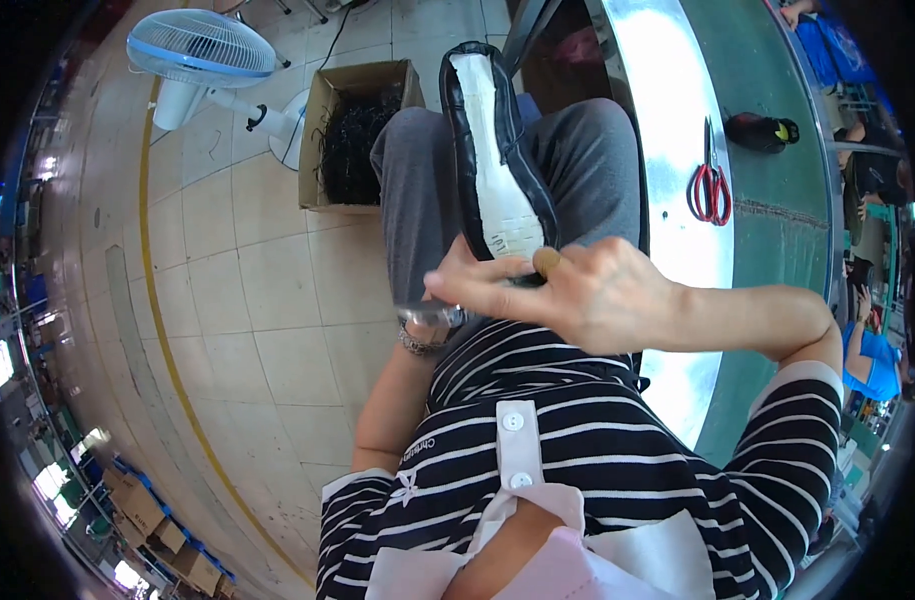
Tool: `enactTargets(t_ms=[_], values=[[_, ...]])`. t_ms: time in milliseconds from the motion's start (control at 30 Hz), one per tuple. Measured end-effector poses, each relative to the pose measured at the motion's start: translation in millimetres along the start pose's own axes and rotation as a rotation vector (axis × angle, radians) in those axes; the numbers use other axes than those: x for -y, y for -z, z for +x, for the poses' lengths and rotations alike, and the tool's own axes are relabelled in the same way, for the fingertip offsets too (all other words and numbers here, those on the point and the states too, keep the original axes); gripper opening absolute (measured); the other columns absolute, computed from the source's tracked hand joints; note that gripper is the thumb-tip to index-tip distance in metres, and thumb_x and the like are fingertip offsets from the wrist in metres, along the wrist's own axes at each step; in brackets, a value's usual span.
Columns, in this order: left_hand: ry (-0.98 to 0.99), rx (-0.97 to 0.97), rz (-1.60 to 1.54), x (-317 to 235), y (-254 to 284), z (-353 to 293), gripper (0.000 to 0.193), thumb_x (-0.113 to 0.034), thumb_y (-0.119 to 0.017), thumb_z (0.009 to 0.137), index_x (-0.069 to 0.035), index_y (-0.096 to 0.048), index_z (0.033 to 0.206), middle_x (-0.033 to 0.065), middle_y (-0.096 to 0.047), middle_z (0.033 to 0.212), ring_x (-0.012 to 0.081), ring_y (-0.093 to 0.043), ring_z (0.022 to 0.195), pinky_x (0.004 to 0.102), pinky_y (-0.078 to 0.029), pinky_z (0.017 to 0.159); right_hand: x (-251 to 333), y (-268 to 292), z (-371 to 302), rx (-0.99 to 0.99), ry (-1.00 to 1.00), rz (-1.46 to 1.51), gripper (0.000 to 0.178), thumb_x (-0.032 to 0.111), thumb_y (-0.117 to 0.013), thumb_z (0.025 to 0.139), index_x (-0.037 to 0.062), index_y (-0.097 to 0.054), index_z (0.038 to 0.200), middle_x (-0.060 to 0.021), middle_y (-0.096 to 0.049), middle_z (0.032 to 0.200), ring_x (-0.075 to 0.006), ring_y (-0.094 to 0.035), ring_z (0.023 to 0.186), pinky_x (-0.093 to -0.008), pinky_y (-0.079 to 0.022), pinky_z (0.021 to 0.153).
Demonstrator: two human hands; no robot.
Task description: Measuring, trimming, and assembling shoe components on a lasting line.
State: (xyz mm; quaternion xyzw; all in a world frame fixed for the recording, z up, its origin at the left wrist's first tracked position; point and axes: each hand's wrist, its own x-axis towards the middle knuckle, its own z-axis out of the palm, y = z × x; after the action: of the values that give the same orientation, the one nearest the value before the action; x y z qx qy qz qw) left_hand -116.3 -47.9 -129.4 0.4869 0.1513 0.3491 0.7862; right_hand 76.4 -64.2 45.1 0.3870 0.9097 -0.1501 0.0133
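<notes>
A black shoe upper [524, 160], its white underside [488, 150] turned up, stands lengthwise over my lap. My left hand [460, 262] is closed on its near end, partly hidden behind my right hand. A metal band circles my left wrist. My right hand [602, 300] crosses in front of the near end, fingers pointing left and curled in, with a tan cover [545, 262] on one digit. Below those fingertips, near my left wrist, is a blurred silvery shape [432, 313]; whether my right hand holds it is unclear.
Red-handled scissors [710, 193] lie on the shiny metal bench edge [677, 100] at my right. A dark object [760, 132] sits on the green surface beyond. Left of my knees stands a cardboard box [337, 207] of black scraps, near a fan [202, 47]. Other people are at far right.
</notes>
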Motion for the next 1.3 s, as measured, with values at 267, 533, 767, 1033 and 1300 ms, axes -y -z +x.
enactTargets(t_ms=[267, 533, 767, 1033, 1300], values=[[0.362, -0.453, -0.429, -35.0, -17.4, 4.1, 0.042, -0.008, -0.068, 0.087, 0.001, -0.053, 0.126, 0.0084, -0.063, 0.117, 0.0190, -0.062, 0.103, 0.0330, -0.050, 0.091, -42.0, -28.5, -23.0, -0.014, -0.424, 0.205, 0.070, 0.022, -0.055, 0.095, 0.0263, -0.015, 0.153, -0.0107, -0.061, 0.060, -0.0229, -0.055, 0.040, -0.0316, -0.044, 0.039], [0.291, -0.768, -0.141, -27.3, 4.3, -6.0, 0.051, -0.043, -0.053, 0.097, 0.006, -0.063, 0.110, 0.0089, -0.068, 0.100, 0.0149, -0.065, 0.091, 0.0283, -0.051, 0.079, -53.2, -114.0, -140.7, -0.350, -1.239, 0.177, 0.069, 0.025, -0.063, 0.090, 0.0311, -0.028, 0.149, -0.0178, -0.066, 0.083, -0.0318, -0.067, 0.069, -0.0422, -0.053, 0.064], [0.164, -0.695, 0.192, -70.3, -21.6, -1.4, 0.053, -0.045, -0.048, 0.099, 0.004, -0.060, 0.114, 0.0114, -0.068, 0.102, 0.0173, -0.067, 0.087, 0.0303, -0.053, 0.077, -43.6, -145.2, -166.7, -0.377, -1.251, -0.122, 0.054, 0.020, -0.064, 0.088, 0.0205, -0.048, 0.140, -0.0205, -0.055, 0.120, -0.0325, -0.055, 0.112, -0.0420, -0.045, 0.093], [0.004, -0.427, 0.748, -47.2, -55.7, 18.6, 0.052, -0.048, -0.061, 0.091, 0.004, -0.065, 0.091, 0.0096, -0.066, 0.076, 0.0151, -0.060, 0.070, 0.0314, -0.046, 0.062, -27.2, -68.0, -62.6, -0.661, -0.206, 1.914, 0.110, 0.025, -0.079, 0.078, 0.0048, 0.000, 0.153, -0.0154, -0.036, 0.146, -0.0219, -0.033, 0.136, -0.0345, -0.025, 0.113], [-0.183, 0.176, 1.203, -54.4, -132.7, 118.0, 0.042, -0.043, -0.070, 0.083, -0.003, -0.061, 0.084, 0.0101, -0.063, 0.071, 0.0296, -0.063, 0.063, 0.0362, -0.049, 0.056, -19.0, -58.3, -130.1, -1.321, -0.872, 1.597, 0.087, 0.005, -0.081, 0.067, 0.0002, -0.035, 0.141, -0.0075, -0.052, 0.127, -0.0172, -0.052, 0.116, -0.0309, -0.042, 0.100]])
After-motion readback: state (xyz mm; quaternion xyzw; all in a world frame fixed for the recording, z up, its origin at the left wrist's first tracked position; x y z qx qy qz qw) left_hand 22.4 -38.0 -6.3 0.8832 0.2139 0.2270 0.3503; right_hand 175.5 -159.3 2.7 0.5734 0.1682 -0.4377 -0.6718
